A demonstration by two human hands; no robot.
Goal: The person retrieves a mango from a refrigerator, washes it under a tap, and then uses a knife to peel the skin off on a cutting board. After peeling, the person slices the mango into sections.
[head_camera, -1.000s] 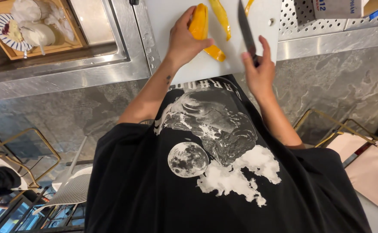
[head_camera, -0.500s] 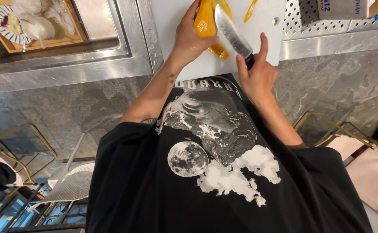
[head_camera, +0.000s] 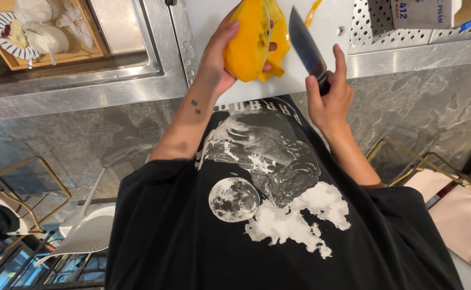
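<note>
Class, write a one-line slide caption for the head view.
Left hand grips a yellow-orange fruit above a white cutting board; right hand holds a knife beside it.

A white cutting board [head_camera: 329,32] lies on the steel counter [head_camera: 112,88]. At its twelve o'clock edge rests an orange peel strip [head_camera: 313,12]; a box [head_camera: 421,12] sits at three o'clock.
</note>
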